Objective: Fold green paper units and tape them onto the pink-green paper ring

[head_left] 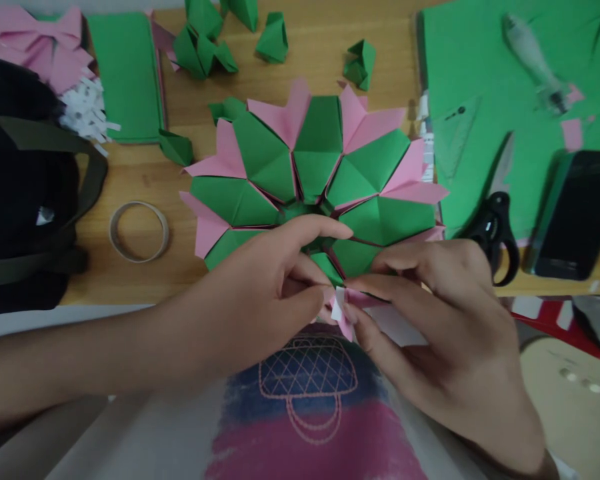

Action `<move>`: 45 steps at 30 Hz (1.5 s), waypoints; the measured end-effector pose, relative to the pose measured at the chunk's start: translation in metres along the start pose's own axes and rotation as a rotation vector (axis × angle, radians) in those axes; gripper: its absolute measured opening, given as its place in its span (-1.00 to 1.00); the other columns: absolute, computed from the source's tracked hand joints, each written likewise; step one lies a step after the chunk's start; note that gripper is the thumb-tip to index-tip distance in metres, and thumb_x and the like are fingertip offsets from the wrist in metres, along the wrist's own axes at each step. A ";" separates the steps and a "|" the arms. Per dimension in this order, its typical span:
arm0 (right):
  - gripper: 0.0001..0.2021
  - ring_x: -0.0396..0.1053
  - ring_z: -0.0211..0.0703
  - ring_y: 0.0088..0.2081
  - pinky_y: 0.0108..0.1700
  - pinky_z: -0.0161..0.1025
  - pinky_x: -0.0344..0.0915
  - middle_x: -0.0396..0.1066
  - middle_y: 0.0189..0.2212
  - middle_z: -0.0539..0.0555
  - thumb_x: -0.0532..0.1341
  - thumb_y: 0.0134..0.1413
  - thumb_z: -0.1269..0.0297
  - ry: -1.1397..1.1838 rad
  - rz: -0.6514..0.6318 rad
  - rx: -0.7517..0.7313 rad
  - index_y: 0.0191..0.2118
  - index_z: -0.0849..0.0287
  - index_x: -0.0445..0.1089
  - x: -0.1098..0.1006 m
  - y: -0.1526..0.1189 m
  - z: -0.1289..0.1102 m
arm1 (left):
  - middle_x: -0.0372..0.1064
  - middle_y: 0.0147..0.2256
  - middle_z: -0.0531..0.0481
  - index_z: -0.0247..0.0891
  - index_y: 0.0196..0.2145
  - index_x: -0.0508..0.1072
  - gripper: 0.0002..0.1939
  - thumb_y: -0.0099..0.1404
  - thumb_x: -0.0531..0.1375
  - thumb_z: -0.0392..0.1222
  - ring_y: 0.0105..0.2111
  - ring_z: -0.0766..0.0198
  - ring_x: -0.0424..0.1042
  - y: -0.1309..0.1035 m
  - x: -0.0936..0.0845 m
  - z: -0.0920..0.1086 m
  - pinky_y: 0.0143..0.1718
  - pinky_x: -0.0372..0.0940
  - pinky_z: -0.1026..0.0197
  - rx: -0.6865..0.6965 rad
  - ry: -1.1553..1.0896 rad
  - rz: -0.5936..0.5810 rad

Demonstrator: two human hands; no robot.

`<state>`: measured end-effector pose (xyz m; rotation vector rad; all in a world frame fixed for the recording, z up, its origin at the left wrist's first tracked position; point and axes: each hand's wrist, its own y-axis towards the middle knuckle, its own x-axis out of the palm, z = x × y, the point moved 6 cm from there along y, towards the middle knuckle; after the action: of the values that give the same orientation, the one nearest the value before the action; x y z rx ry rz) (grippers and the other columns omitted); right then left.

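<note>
A round folded-paper flower (pixel 320 123) with green and pink petals lies at the front edge of the table, its middle hollow. My left hand (pixel 275 293) reaches over its near side, thumb and fingers closed on the flower's near edge, index finger stretched over the centre. My right hand (pixel 450 327) pinches at that same edge. Between the fingertips of both hands is a small white strip (pixel 339 301) on a pink paper tab (pixel 347 328). The fingertips of my left hand are partly hidden.
Several folded green paper pieces (pixel 273 39) lie behind the flower. Left are a tape ring (pixel 139 231), green paper stack (pixel 127 77), white paper scraps (pixel 85 107), pink bow (pixel 45 40) and dark bag (pixel 20 180). Right are scissors (pixel 495 220), a phone (pixel 577 213) and a triangle ruler (pixel 457 133).
</note>
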<state>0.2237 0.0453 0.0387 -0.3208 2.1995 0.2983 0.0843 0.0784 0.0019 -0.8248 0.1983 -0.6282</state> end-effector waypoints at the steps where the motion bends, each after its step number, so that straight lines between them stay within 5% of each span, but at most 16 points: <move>1: -0.93 0.31 0.02 -0.25 -0.26 -0.01 0.19 0.39 -0.28 0.14 0.23 0.16 0.33 0.000 -0.003 -0.009 -0.25 0.16 0.44 0.001 0.000 -0.001 | 0.56 -0.45 0.16 0.00 0.08 0.31 -0.51 0.18 0.18 -0.27 -0.44 0.24 0.57 0.000 0.001 0.000 -0.48 0.39 0.37 -0.003 -0.006 -0.006; 29: -0.95 0.37 -0.12 -0.28 -0.24 -0.11 0.27 0.41 -0.33 0.09 0.25 0.12 0.42 0.085 0.094 0.124 -0.29 0.15 0.46 -0.002 -0.008 -0.005 | 0.57 -0.40 0.16 0.02 0.08 0.37 -0.54 0.22 0.22 -0.23 -0.40 0.29 0.57 -0.011 0.000 -0.002 -0.40 0.41 0.39 0.091 0.106 0.047; 39: -0.89 0.37 -0.25 -0.45 -0.43 -0.27 0.26 0.40 -0.51 -0.05 0.18 0.14 0.44 0.209 -0.154 0.049 -0.36 0.11 0.39 -0.009 0.008 -0.010 | 0.54 -0.48 0.17 -0.05 0.03 0.35 -0.57 0.19 0.21 -0.28 -0.44 0.28 0.58 -0.009 0.004 -0.007 -0.43 0.43 0.39 0.007 -0.110 0.007; 45: -0.71 0.05 -0.35 -0.72 -0.65 -0.25 -0.11 0.16 -0.75 -0.11 0.20 0.13 0.32 0.096 -0.406 0.074 -0.61 0.11 0.29 0.005 0.018 -0.008 | 0.54 -0.51 0.17 -0.08 -0.03 0.36 -0.63 0.19 0.15 -0.33 -0.47 0.26 0.56 -0.005 0.007 -0.008 -0.42 0.46 0.31 0.038 -0.075 -0.020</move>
<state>0.2084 0.0590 0.0416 -0.7386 2.1711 -0.0225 0.0842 0.0667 0.0007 -0.8132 0.1098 -0.6168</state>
